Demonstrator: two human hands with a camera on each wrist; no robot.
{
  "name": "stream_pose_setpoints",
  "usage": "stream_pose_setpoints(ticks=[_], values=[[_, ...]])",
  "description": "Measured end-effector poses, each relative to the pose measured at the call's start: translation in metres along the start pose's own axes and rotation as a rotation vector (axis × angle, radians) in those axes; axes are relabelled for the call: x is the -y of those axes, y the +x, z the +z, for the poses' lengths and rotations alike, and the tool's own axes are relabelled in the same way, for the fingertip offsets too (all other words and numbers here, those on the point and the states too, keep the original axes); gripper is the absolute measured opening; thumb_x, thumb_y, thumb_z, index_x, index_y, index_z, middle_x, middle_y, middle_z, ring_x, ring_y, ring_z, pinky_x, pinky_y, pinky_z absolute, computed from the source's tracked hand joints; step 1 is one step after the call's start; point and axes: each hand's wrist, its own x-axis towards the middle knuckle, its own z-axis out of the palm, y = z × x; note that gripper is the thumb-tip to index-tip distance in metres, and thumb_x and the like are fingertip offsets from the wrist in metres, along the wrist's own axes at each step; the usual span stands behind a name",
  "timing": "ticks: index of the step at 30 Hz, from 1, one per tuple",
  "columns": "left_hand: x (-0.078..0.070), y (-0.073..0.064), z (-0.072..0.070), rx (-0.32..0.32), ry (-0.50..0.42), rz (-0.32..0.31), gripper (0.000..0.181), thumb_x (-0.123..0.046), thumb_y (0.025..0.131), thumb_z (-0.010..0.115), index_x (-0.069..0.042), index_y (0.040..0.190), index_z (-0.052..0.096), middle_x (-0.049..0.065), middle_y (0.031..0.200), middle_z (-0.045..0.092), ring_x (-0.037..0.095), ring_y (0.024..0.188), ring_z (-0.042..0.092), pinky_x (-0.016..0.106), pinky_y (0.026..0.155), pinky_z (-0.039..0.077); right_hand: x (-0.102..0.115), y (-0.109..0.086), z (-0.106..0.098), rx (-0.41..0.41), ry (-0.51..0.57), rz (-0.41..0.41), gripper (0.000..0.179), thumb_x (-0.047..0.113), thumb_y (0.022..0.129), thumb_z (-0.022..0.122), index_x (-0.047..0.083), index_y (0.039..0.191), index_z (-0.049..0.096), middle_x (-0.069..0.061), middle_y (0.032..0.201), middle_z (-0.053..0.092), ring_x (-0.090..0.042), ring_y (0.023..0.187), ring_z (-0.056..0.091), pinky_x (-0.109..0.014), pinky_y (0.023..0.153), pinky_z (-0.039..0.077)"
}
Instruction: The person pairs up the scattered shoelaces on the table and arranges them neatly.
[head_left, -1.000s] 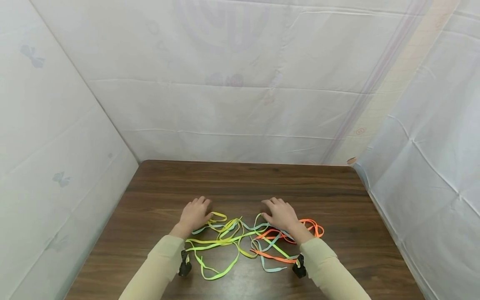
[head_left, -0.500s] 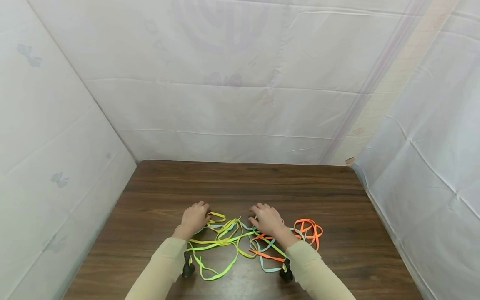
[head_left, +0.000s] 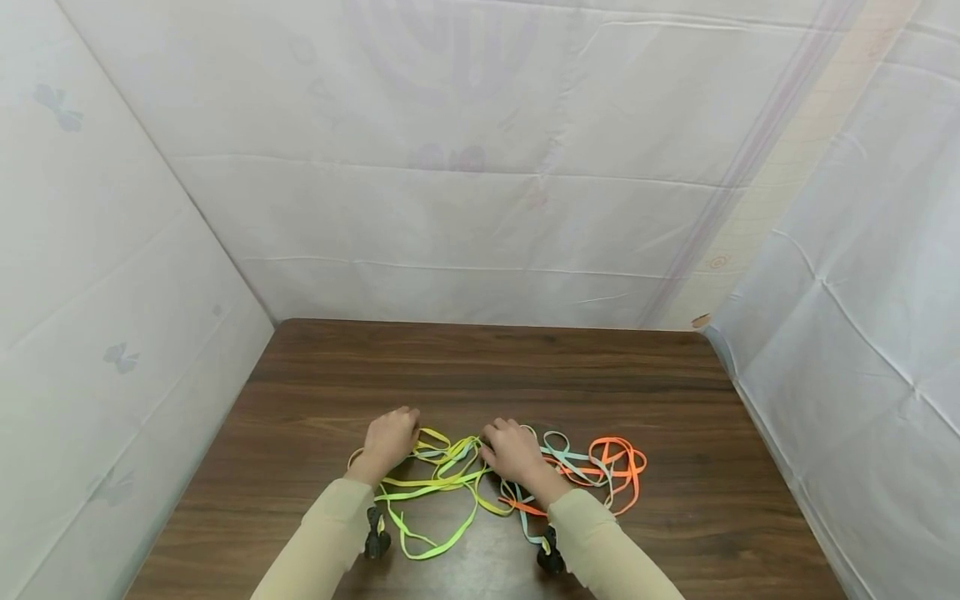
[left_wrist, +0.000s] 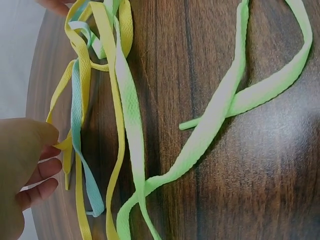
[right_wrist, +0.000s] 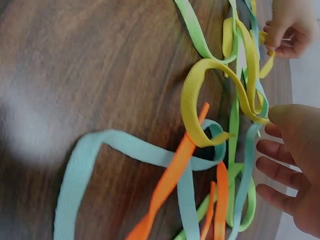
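Flat shoelaces lie tangled on a dark wood table. My left hand (head_left: 390, 442) pinches a yellow shoelace (left_wrist: 116, 100) between thumb and forefinger at the tangle's left end. In the right wrist view, my right hand (right_wrist: 297, 165) has loosely bent, spread fingers. Its thumb tip is right beside the yellow and light blue laces, and whether it touches them is unclear. A bright green shoelace (left_wrist: 131, 105) runs through the middle and loops towards the front. Further right lie a light blue shoelace (right_wrist: 135, 150) and an orange shoelace (right_wrist: 167, 182), partly crossing each other.
The wood table (head_left: 480, 367) has a back edge against white sheeting (head_left: 450, 217), with more sheeting on both sides. A black wrist camera (head_left: 377, 537) is strapped under the left cuff, and another black camera (head_left: 551, 554) under the right.
My right hand has moved left, from the orange lace to the middle of the tangle, and light blue loops now show to its right. My left hand has hardly moved.
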Motion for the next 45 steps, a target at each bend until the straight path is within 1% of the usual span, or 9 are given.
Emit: stream_pose_setpoints(ticks=[7,11,15,19,26,29,33,38,45], values=[[-0.002,-0.002,-0.005,-0.02,0.003,-0.002,0.007,-0.009,0.079,0.069,-0.011,0.076,0.063,-0.001,0.068,0.057,0.012,0.053,0.052,0.028,0.045,0.043,0.003,-0.001,0.008,-0.033,-0.058,0.014,0.015,0.03,0.086,0.063,0.017,0.095,0.066,0.001,0.086,0.06,-0.016,0.071,0.054,-0.028,0.055,0.045],[-0.004,-0.003,-0.009,-0.034,0.005,0.002,0.007,-0.009,0.079,0.069,-0.011,0.076,0.063,-0.001,0.068,0.057,0.012,0.052,0.052,0.027,0.044,0.042,0.005,-0.001,0.011,-0.042,-0.073,0.025,0.014,0.03,0.085,0.064,0.018,0.093,0.065,0.001,0.085,0.06,-0.016,0.072,0.055,-0.028,0.054,0.045],[-0.004,-0.004,-0.013,-0.048,0.001,0.0,0.008,-0.009,0.077,0.07,-0.011,0.076,0.062,-0.001,0.069,0.058,0.013,0.053,0.053,0.028,0.045,0.043,0.006,-0.001,0.012,-0.059,-0.068,0.022,0.008,0.026,0.084,0.066,0.018,0.084,0.062,0.002,0.079,0.057,-0.014,0.066,0.052,-0.025,0.049,0.041],[-0.004,-0.007,-0.017,-0.065,-0.003,0.001,0.009,-0.008,0.076,0.07,-0.011,0.075,0.062,-0.001,0.068,0.058,0.013,0.053,0.053,0.028,0.045,0.042,0.005,-0.001,0.012,-0.093,-0.065,0.012,0.009,0.02,0.084,0.065,0.018,0.077,0.06,0.004,0.072,0.054,-0.013,0.061,0.05,-0.023,0.046,0.037],[0.001,-0.013,-0.024,-0.09,-0.025,0.009,0.009,-0.006,0.077,0.068,-0.01,0.075,0.061,-0.001,0.068,0.058,0.012,0.051,0.051,0.027,0.043,0.04,-0.003,-0.001,0.002,-0.163,-0.004,0.001,0.006,0.013,0.084,0.065,0.016,0.08,0.061,0.004,0.071,0.056,-0.011,0.059,0.051,-0.021,0.048,0.04],[0.003,-0.014,-0.026,-0.094,-0.032,0.006,0.008,-0.005,0.077,0.067,-0.01,0.076,0.061,-0.001,0.069,0.058,0.011,0.051,0.049,0.026,0.042,0.039,-0.006,-0.001,-0.005,-0.189,0.021,-0.01,0.004,0.011,0.084,0.065,0.015,0.083,0.063,0.002,0.073,0.058,-0.012,0.06,0.053,-0.022,0.049,0.043],[0.005,-0.016,-0.028,-0.097,-0.03,-0.001,0.008,-0.005,0.077,0.066,-0.01,0.076,0.061,-0.001,0.068,0.058,0.009,0.049,0.046,0.025,0.041,0.037,-0.01,-0.002,-0.011,-0.189,0.039,-0.012,0.005,0.01,0.085,0.063,0.015,0.085,0.063,0.003,0.075,0.06,-0.013,0.062,0.055,-0.024,0.051,0.044],[0.008,-0.018,-0.03,-0.095,-0.039,-0.014,0.008,-0.003,0.076,0.065,-0.01,0.077,0.061,0.0,0.069,0.058,0.009,0.048,0.044,0.025,0.041,0.035,-0.014,-0.003,-0.016,-0.184,0.043,-0.025,0.005,0.01,0.086,0.062,0.015,0.085,0.064,0.003,0.075,0.059,-0.012,0.062,0.054,-0.022,0.05,0.043],[0.013,-0.022,-0.031,-0.086,-0.046,-0.035,0.008,-0.002,0.076,0.064,-0.009,0.079,0.062,0.001,0.069,0.059,0.009,0.048,0.042,0.024,0.041,0.034,-0.022,-0.008,-0.022,-0.165,0.034,-0.021,0.005,0.008,0.084,0.063,0.013,0.083,0.064,0.001,0.072,0.056,-0.013,0.06,0.052,-0.022,0.05,0.042]])
